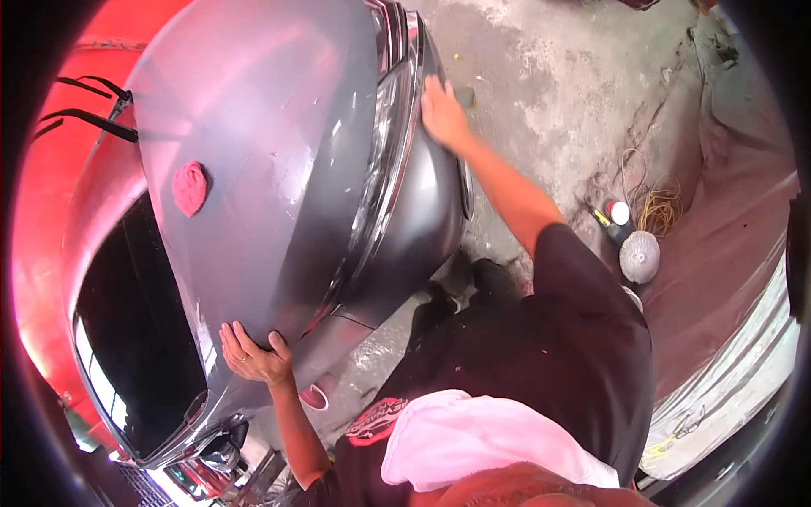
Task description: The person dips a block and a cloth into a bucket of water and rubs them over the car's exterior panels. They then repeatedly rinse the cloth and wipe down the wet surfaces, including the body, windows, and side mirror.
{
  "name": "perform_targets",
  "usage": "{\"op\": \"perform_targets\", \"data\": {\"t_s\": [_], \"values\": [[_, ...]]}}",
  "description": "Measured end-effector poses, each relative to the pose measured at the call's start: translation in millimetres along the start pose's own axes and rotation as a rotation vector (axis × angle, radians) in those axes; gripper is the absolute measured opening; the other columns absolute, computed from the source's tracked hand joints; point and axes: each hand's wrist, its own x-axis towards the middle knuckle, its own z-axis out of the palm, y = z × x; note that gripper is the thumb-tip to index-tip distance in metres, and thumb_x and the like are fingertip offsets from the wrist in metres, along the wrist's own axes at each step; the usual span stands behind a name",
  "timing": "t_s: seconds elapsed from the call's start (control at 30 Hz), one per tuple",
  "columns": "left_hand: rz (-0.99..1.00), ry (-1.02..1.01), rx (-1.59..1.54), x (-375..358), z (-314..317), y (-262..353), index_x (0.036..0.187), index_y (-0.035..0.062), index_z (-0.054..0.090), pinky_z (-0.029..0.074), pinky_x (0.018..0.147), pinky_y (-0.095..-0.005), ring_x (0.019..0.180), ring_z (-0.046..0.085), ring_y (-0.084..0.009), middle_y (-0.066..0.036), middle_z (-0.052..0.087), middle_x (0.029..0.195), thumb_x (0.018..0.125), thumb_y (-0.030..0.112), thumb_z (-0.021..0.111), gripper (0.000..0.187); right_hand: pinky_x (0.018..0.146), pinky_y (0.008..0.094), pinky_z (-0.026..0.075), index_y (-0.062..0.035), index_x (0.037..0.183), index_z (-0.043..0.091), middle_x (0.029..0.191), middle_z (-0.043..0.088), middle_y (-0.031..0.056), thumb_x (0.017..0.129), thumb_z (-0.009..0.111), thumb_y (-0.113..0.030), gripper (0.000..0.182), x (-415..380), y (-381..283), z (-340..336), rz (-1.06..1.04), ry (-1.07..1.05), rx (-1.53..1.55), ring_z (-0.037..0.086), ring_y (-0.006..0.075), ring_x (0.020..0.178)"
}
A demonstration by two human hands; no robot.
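Note:
A grey car's hood [253, 127] fills the left half of the view. My left hand [256, 353] lies flat on the hood's near rear corner, beside the dark windshield [135, 313], fingers stretched and a ring on one. My right hand [444, 114] rests with fingers extended on the car's front end, just past the chrome-edged grille and light strip [380, 152]. It is slightly blurred. Neither hand holds anything. A crumpled pink-red cloth [191, 188] sits on the hood, apart from both hands.
On the concrete floor at right lie a polisher with a white woolly pad [639, 257], a coiled yellow cord [661, 207] and a white-lidded container [618, 211]. A large sheet [726, 287] drapes the right side. A reddish container [314, 397] stands below my left forearm.

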Motion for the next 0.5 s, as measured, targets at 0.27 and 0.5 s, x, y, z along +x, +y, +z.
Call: {"op": "perform_targets", "data": {"t_s": [0.27,0.5], "values": [[-0.008,0.050,-0.018,1.2,9.2,1.1,0.131,-0.0013,0.054,0.039,0.102,-0.0494,0.123,0.053,-0.0373,-0.020,0.054,0.135,0.099,0.050,0.041,0.062,0.112,0.0425,0.035,0.0065,0.138,0.044,0.141,0.048,0.0223,0.095,0.043,-0.015,0.048,-78.3,-52.2,-42.9,0.094,-0.007,-0.008,0.041,0.0411,0.134],[-0.008,0.055,-0.018,5.6,5.1,3.5,0.131,-0.0013,0.055,0.040,0.101,-0.0467,0.121,0.054,-0.0355,-0.019,0.056,0.133,0.099,0.049,0.042,0.061,0.115,0.0464,0.030,0.0108,0.138,0.042,0.145,0.041,0.0267,0.096,0.044,-0.014,0.049,-173.9,-128.2,-62.9,-0.179,-0.195,-0.024,0.041,0.0387,0.136]]}}
